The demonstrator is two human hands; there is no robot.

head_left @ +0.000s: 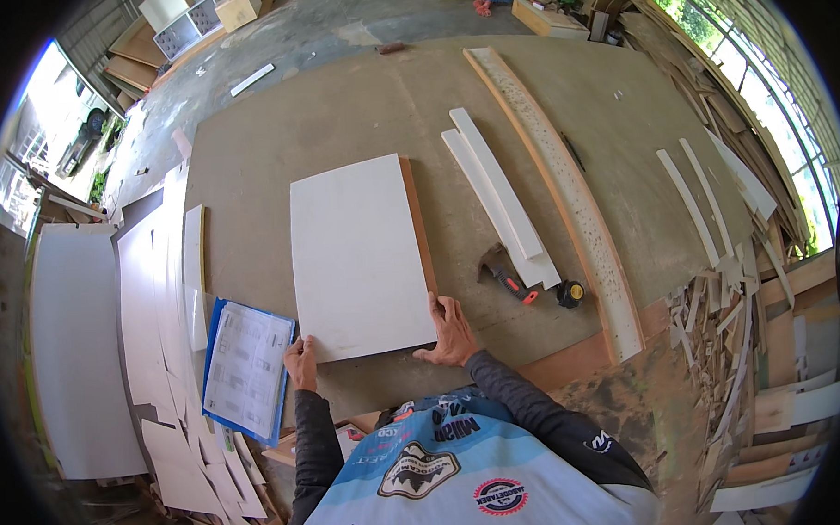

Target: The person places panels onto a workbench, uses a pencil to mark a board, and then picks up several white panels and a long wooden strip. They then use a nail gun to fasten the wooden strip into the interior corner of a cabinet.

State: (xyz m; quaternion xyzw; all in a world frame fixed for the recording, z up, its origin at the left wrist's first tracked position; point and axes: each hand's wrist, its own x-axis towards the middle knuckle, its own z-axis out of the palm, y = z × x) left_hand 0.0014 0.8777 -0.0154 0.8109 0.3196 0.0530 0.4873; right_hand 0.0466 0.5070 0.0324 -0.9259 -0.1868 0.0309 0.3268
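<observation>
A white rectangular panel (360,260) with a brown right-hand side lies on the large brown worktable (277,129), close to its front edge. My left hand (300,363) closes on the panel's near left corner. At the near right corner is my right hand (451,333), with its fingers along the brown side and its thumb at the front edge. What lies under the panel is hidden. Just left of my left hand sits a blue clipboard (248,366) with printed sheets. To the right of the panel are a hammer (505,272) with a red-and-grey handle and a black-and-yellow tape measure (570,294).
Two white strips (501,195) lie right of the panel, their near ends by the tape measure. Beyond them stretches a long speckled board (566,193) with wooden edges. White sheets (149,318) stand at the left; wood offcuts (709,331) are heaped at the right.
</observation>
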